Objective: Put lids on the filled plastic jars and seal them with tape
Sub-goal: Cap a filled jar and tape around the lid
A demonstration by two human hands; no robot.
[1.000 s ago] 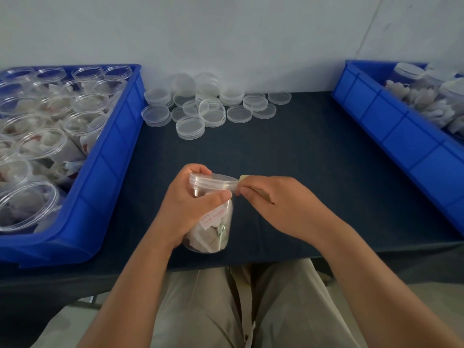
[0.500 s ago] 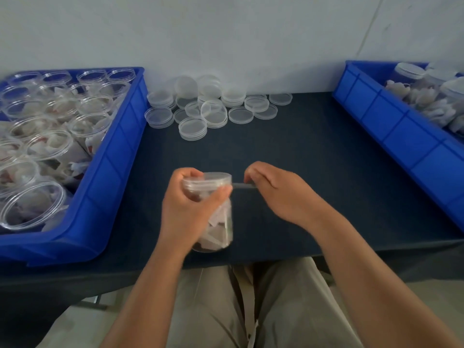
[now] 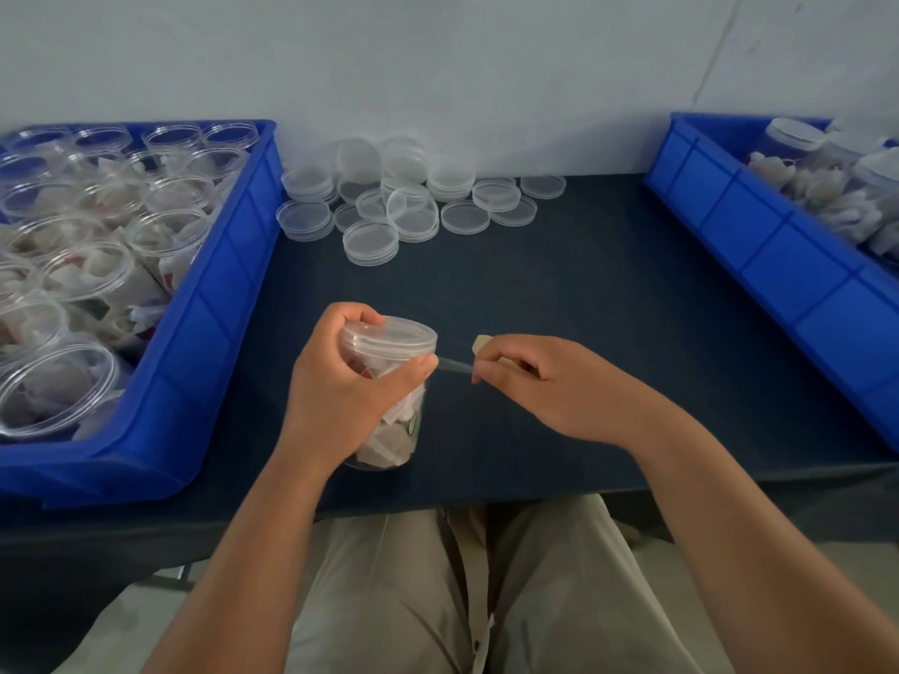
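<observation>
My left hand (image 3: 348, 386) grips a clear plastic jar (image 3: 394, 430) filled with white sachets, its lid (image 3: 389, 335) on top. The thumb presses the jar's side just under the lid, where a strip of clear tape (image 3: 455, 366) begins. My right hand (image 3: 549, 381) holds a small tape roll (image 3: 482, 343) with curled fingers a little to the right of the jar. The tape strip stretches between the jar and the roll. The jar sits near the table's front edge.
A blue bin (image 3: 214, 304) at the left holds several open filled jars (image 3: 87, 279). Loose clear lids (image 3: 404, 206) lie piled at the back of the dark table (image 3: 584, 294). A second blue bin (image 3: 759, 245) at the right holds lidded jars (image 3: 798, 138).
My right hand has drawn away from the jar to the right, pulling out a strip of tape. My left hand has kept its grip and turned the jar slightly.
</observation>
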